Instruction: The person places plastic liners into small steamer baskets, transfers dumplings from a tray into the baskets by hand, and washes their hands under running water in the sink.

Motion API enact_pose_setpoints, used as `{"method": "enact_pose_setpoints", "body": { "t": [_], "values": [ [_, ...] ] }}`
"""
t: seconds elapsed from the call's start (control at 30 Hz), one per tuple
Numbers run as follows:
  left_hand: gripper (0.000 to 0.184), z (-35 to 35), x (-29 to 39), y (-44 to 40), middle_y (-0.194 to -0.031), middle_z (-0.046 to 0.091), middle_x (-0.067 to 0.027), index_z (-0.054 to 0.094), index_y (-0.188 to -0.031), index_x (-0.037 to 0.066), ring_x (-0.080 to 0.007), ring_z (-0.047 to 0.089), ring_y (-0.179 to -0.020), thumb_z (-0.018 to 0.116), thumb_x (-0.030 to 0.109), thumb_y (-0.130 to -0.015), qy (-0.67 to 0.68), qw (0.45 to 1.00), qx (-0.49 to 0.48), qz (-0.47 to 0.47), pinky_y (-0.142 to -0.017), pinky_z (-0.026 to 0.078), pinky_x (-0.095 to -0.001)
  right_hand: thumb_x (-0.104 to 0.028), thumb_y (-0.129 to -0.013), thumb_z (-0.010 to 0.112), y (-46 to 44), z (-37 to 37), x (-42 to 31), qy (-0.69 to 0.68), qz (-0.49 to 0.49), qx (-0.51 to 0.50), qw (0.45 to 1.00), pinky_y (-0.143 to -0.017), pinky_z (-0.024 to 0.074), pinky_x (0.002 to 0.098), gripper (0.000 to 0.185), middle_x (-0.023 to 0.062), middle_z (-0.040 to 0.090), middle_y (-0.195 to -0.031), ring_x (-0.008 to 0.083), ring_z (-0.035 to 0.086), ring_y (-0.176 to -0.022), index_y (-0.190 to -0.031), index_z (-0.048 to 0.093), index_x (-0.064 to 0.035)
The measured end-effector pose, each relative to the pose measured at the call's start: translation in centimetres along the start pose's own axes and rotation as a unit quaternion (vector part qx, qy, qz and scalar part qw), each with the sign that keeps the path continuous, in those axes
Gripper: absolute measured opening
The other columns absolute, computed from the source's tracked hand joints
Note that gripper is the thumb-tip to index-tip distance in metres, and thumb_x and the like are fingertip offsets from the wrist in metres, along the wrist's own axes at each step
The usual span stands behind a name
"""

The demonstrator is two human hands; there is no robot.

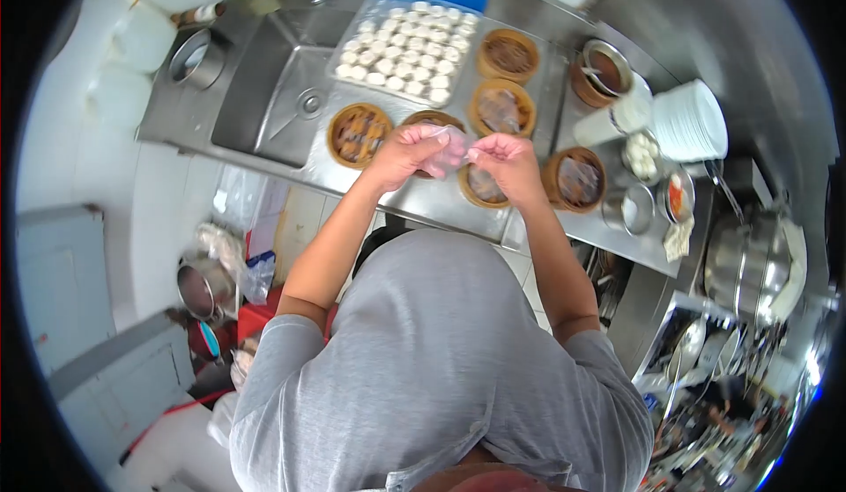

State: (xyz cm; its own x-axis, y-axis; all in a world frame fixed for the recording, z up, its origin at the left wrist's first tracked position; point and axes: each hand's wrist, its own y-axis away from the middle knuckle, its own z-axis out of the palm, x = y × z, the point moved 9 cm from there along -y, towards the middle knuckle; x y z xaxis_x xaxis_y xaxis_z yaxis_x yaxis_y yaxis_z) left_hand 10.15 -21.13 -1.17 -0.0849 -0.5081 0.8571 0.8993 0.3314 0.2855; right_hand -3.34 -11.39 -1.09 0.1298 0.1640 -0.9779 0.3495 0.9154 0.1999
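Observation:
Above the steel counter, my left hand (412, 153) pinches a thin, clear plastic film (452, 147) that stretches toward my right hand. My right hand (504, 164) has its thumb and finger pressed together on the film's other side. Beneath the hands are round bamboo steamers, partly hidden by them. One steamer (359, 134) on the left holds brown pieces. Another steamer (502, 108), behind my right hand, and one to the right (575, 179) have something shiny like film over dark contents. A clear tray (337, 62) of white round dough pieces sits farther back.
A steel sink (264, 113) is at the left, with a metal pot (197, 59) beyond it. At the right are stacked white plates (690, 122), a pot of brown sauce (608, 67), small metal bowls and a large steel pot (749, 258). The counter's front edge runs below my hands.

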Motion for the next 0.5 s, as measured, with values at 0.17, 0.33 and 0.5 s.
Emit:
{"method": "enact_pose_setpoints", "body": {
  "t": [0.17,0.33,0.5],
  "values": [
    [0.026,-10.7,-0.8,6.2,-0.084,0.073,-0.0017,0.072,-0.119,0.0,-0.0076,0.066,-0.066,0.069,0.02,-0.102,-0.088,0.986,0.139,0.034,-0.06,0.055,-0.0218,-0.009,-0.087,0.081,-4.6,7.4,0.7,0.102,0.004,-0.071,0.992,-0.068,0.0544,0.0256,0.013,0.0056,0.076,-0.082,0.0091,0.068,-0.074,-0.094,0.077,0.0019],
    [0.035,-19.9,0.9,13.0,-0.095,0.074,-0.0046,0.067,-0.129,-0.001,-0.0089,0.064,-0.069,0.071,0.01,-0.096,-0.229,0.899,0.361,0.09,-0.063,0.053,-0.0255,-0.022,-0.083,0.079,-10.8,14.1,2.0,0.368,-0.009,-0.087,0.926,-0.074,0.059,0.0383,0.019,0.0152,0.077,-0.084,0.0254,0.075,-0.079,-0.089,0.08,-0.0047],
    [0.04,-19.4,5.0,16.5,-0.102,0.075,-0.0113,0.067,-0.131,0.002,-0.0211,0.068,-0.077,0.071,0.006,-0.092,-0.395,0.788,0.438,0.175,-0.072,0.055,-0.036,-0.016,-0.081,0.071,-13.8,18.3,2.7,0.551,-0.045,-0.081,0.829,-0.08,0.0597,0.045,0.014,0.0197,0.076,-0.092,0.0344,0.076,-0.09,-0.089,0.08,-0.008]
  ]
}}
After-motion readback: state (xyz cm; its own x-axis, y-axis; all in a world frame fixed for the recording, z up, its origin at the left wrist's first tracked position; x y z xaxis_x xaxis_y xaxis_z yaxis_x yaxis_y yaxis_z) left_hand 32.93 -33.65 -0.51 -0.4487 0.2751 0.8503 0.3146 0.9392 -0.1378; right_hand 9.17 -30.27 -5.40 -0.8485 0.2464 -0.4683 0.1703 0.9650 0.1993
